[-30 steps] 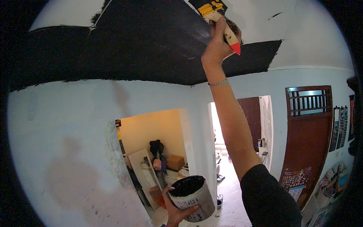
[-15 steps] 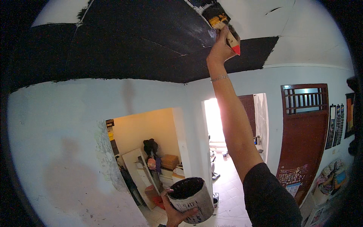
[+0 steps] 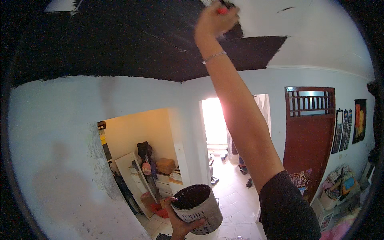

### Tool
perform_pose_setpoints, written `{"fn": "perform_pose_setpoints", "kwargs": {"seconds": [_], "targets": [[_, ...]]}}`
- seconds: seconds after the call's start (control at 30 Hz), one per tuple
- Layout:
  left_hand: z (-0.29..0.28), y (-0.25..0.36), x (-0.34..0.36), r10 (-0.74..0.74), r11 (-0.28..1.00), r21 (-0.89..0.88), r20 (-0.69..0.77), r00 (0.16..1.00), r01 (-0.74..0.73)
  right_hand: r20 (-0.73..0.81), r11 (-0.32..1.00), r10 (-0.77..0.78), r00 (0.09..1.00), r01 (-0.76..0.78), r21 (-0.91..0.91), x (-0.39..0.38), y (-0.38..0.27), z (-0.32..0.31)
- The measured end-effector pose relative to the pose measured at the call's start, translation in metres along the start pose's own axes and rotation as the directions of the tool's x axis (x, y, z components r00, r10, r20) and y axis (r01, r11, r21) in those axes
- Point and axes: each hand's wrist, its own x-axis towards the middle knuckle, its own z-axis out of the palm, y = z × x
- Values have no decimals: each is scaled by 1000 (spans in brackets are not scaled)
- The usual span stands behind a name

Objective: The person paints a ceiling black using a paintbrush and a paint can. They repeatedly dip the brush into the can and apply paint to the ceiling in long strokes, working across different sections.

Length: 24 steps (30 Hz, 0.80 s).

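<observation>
High overhead, my right hand (image 3: 215,21) is closed around a paintbrush whose red handle end (image 3: 222,11) shows between the fingers. Most of the brush is hidden by the hand; its bristle end lies close to the ceiling, at the edge of the black paint. Black paint (image 3: 116,44) covers a wide part of the ceiling, bordering bare white ceiling (image 3: 320,44). Low in the middle, my left hand (image 3: 180,224) grips a round, paint-smeared pail (image 3: 208,218) from its left side. The pail tilts slightly, its inside coated dark.
A white wall (image 3: 52,120) with peeling patches stands at left. Through an opening, a leaning white panel (image 3: 130,172) and a cardboard box (image 3: 165,165) show. Beyond the bright doorway is a tiled floor (image 3: 236,204). A reddish-brown door (image 3: 308,140) and piled belongings (image 3: 340,184) are at right.
My right hand has moved up and left in view, turning the brush so its handle end faces me. The pail has shifted slightly left as the whole view moved.
</observation>
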Motion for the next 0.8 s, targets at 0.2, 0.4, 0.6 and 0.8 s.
{"fn": "perform_pose_setpoints", "kwargs": {"seconds": [0.2,0.4,0.6,0.8], "targets": [[1,-11,1,29,999,26,48,998,-31,149,991,-85,985,69,113,-16,-78,-13],[2,-15,-2,13,1000,15,55,998,-14,169,931,-292,941,240,274,-14,-85,-46],[-17,-30,5,226,938,247,101,969,-245,103,773,-368,924,243,585,-4,-48,-55],[-14,-35,-4,54,997,-53,73,996,-50,239,824,-212,947,42,565,-1,26,-56]]}}
